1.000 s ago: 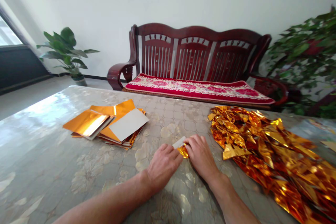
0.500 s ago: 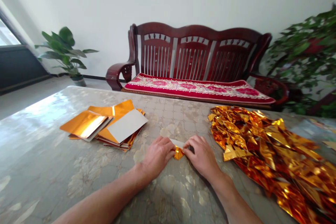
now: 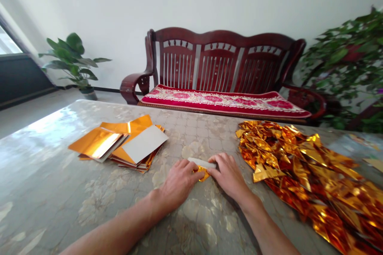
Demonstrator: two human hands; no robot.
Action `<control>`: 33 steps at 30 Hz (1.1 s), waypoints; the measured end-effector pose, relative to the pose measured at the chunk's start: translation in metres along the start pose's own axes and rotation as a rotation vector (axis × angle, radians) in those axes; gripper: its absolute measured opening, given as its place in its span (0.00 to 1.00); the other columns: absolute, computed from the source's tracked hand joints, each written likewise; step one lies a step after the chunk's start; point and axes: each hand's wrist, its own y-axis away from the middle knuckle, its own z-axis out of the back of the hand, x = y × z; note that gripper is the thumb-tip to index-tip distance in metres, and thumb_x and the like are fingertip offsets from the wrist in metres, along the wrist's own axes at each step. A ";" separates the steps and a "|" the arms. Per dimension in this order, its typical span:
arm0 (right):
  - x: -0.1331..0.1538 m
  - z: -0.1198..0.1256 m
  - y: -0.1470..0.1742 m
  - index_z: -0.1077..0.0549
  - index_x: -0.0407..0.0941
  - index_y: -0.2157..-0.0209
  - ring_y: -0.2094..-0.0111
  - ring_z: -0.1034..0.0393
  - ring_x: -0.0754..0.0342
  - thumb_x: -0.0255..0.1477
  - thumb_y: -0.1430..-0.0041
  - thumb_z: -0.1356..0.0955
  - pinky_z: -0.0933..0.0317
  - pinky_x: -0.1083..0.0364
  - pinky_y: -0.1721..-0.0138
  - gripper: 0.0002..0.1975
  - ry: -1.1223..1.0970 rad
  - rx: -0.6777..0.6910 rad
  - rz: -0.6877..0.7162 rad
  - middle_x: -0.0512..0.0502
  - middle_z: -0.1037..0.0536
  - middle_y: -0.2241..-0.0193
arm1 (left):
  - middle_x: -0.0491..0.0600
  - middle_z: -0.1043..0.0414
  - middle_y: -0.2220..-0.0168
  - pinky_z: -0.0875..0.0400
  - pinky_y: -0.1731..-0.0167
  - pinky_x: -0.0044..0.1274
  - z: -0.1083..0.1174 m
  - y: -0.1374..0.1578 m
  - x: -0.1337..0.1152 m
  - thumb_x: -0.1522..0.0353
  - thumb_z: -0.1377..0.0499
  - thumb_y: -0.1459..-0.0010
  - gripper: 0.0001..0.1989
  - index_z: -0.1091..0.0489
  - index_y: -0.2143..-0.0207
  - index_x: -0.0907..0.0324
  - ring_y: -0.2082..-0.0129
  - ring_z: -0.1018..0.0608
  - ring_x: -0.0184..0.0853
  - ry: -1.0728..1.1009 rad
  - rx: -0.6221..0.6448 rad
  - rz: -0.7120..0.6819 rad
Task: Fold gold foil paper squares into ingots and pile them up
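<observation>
Between my hands, low over the table, is a sheet of gold foil paper (image 3: 203, 174), partly folded, with its pale back showing as a strip along the far edge. My left hand (image 3: 181, 179) pinches its left side between thumb and fingers. On the right side, my right hand (image 3: 226, 173) grips the paper the same way. The fingers cover both ends of the sheet. A stack of flat gold foil sheets (image 3: 143, 143), one lying pale side up, is left of my left hand. Right of my right hand spreads a large heap of folded gold foil pieces (image 3: 299, 163).
The table (image 3: 119, 207) has a patterned, glossy cover. Past its far edge stands a dark red wooden bench (image 3: 220, 61) with a red floral seat cover (image 3: 227, 99). Potted plants stand at the left (image 3: 74, 63) and right. A clear plastic bag (image 3: 359, 143) lies behind the heap.
The pale strip at the paper's far edge has risen and shows wider between my fingers. My fingers have shifted slightly on the paper, and less of its gold face shows.
</observation>
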 end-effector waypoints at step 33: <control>0.006 -0.004 -0.002 0.23 0.49 0.68 0.60 0.34 0.50 0.26 0.41 0.33 0.43 0.53 0.58 0.07 -0.106 -0.007 -0.028 0.50 0.24 0.67 | 0.45 0.23 0.65 0.35 0.64 0.23 0.002 -0.024 0.026 0.71 0.39 0.43 0.06 0.22 0.66 0.54 0.62 0.24 0.35 0.311 -0.016 0.457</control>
